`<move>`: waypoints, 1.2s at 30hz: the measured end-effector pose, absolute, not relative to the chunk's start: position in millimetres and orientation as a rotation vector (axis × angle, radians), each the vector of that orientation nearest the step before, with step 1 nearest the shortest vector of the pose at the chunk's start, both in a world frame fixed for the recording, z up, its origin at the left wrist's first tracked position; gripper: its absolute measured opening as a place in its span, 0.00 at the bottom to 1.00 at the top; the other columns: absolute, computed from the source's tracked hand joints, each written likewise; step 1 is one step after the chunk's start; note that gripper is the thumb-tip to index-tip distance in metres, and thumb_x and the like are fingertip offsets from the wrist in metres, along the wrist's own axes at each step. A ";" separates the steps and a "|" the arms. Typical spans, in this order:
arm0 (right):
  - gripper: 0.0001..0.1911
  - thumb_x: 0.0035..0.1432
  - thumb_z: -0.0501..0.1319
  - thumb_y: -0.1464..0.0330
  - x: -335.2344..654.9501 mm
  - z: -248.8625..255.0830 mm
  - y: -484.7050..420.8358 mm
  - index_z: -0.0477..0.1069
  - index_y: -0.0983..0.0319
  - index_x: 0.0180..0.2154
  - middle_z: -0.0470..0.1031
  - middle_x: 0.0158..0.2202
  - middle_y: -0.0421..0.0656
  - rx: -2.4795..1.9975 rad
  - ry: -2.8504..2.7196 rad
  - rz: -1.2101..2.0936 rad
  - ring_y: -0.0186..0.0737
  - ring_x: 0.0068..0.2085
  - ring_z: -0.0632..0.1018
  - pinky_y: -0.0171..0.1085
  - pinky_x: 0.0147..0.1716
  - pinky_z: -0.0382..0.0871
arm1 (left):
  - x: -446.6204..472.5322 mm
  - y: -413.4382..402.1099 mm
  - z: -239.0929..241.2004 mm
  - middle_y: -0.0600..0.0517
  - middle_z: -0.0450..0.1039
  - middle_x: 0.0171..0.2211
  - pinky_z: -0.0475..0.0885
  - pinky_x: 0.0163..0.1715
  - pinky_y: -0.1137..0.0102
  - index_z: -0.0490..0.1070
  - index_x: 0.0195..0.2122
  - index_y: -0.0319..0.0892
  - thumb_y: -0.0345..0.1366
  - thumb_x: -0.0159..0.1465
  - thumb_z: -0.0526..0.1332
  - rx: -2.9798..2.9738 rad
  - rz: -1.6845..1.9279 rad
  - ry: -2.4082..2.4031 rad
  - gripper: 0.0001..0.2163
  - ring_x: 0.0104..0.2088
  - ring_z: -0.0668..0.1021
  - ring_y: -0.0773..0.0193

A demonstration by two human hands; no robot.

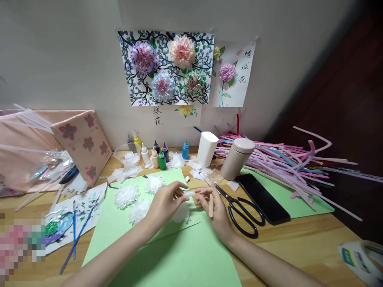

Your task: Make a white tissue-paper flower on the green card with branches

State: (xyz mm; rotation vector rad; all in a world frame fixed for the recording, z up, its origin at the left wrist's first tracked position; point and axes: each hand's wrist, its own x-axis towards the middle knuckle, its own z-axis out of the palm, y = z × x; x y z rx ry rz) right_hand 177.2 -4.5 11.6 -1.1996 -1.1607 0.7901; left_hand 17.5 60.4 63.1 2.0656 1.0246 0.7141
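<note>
My left hand (167, 199) reaches over the light green paper (179, 259), thumb and fingers pinched on a small white paper piece (189, 193). Close beside it, my right hand (214, 211) has its fingertips at the right end of that piece. A flat wooden craft stick (211, 206) is tucked between the right hand's fingers, pointing up. White fluffy paper flowers lie on the green paper: one at the left (127, 195), one behind (154, 183), one by my left forearm (140, 212). Another white flower (181, 214) is partly hidden under my left hand.
Black-handled scissors (242, 209) and a black phone (265, 198) lie right of my right hand. Behind stand paint bottles (162, 160), a white container (207, 149) and a beige canister (237, 159). Pipe cleaners (281, 163) pile at right; paintbrushes (78, 235) lie left; tape roll (360, 261) front right.
</note>
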 end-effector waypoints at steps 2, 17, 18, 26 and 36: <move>0.09 0.58 0.59 0.61 177.4 10.3 -3.4 0.63 0.58 0.36 0.73 0.42 0.46 -1.209 -1.183 0.779 0.44 0.44 0.74 0.42 0.42 0.71 | 18.5 58.6 64.7 0.53 0.77 0.29 0.70 0.31 0.70 0.70 0.40 0.44 0.33 0.56 0.62 2.138 0.651 1.037 0.10 0.31 0.78 0.63; 0.10 0.56 0.60 0.62 178.7 5.9 -4.8 0.61 0.59 0.30 0.74 0.33 0.44 -1.206 -1.222 0.804 0.43 0.36 0.76 0.40 0.37 0.69 | 18.5 56.4 60.5 0.55 0.76 0.32 0.68 0.30 0.71 0.67 0.38 0.45 0.31 0.58 0.60 2.327 0.646 1.098 0.07 0.32 0.77 0.64; 0.10 0.56 0.60 0.62 178.9 5.6 -4.8 0.61 0.59 0.30 0.74 0.34 0.44 -1.208 -1.211 0.805 0.43 0.36 0.76 0.40 0.37 0.70 | 18.5 55.6 60.5 0.55 0.75 0.32 0.68 0.31 0.71 0.67 0.37 0.45 0.31 0.59 0.60 2.341 0.684 1.102 0.06 0.33 0.76 0.64; 0.12 0.55 0.62 0.62 177.6 9.5 -6.7 0.60 0.58 0.27 0.76 0.36 0.47 -1.235 -1.176 0.788 0.44 0.37 0.77 0.43 0.39 0.71 | 21.2 45.6 61.3 0.51 0.68 0.34 0.67 0.31 0.71 0.72 0.36 0.44 0.32 0.60 0.60 2.510 0.814 0.995 0.04 0.35 0.72 0.62; 0.12 0.56 0.62 0.63 179.2 1.5 -6.5 0.59 0.59 0.28 0.77 0.37 0.48 -1.194 -1.174 0.800 0.45 0.40 0.78 0.43 0.38 0.73 | 20.2 52.2 56.7 0.51 0.70 0.34 0.65 0.32 0.70 0.71 0.34 0.43 0.35 0.61 0.60 2.498 0.771 1.059 0.03 0.35 0.72 0.62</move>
